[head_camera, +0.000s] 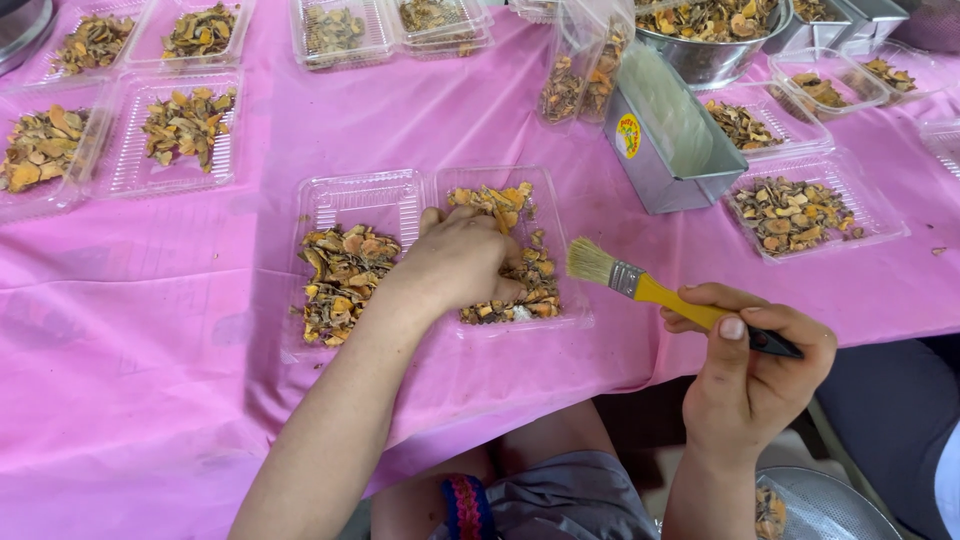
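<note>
My left hand rests on dried orange-brown slices in a clear plastic tray in front of me, fingers curled down among the pieces. A second clear tray with more slices lies just left of it. My right hand holds a paintbrush with a yellow handle and pale bristles. The bristles point toward the tray under my left hand and hover just right of it.
A pink cloth covers the table. Several more clear trays of slices lie at the far left and right. A grey metal box and a steel bowl stand behind. A metal strainer sits low right.
</note>
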